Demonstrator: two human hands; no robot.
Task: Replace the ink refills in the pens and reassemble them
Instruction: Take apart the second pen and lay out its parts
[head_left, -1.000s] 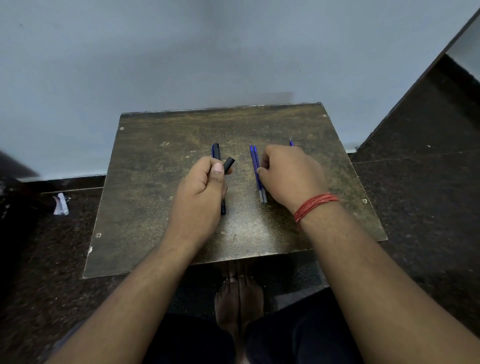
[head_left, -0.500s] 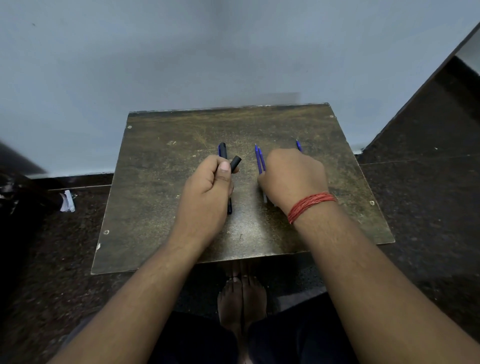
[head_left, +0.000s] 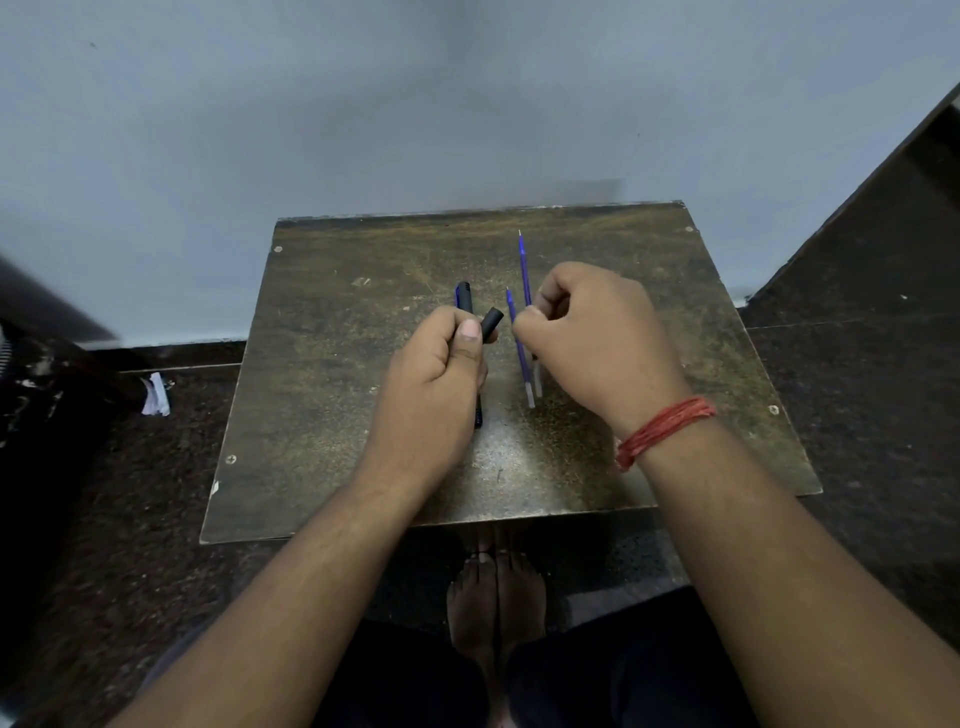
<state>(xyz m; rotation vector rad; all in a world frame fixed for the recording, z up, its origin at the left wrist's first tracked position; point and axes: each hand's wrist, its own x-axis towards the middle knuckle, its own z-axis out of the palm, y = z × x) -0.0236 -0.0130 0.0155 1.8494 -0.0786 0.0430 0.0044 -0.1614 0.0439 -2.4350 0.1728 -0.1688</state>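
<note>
While the left hand (head_left: 436, 384) grips a black pen barrel (head_left: 491, 325) near the desk's (head_left: 322, 415) centre, the right hand (head_left: 592, 338), at its 3 o'clock, pinches one blue refill (head_left: 523, 265); another blue refill (head_left: 519, 348) lies between the hands.
</note>
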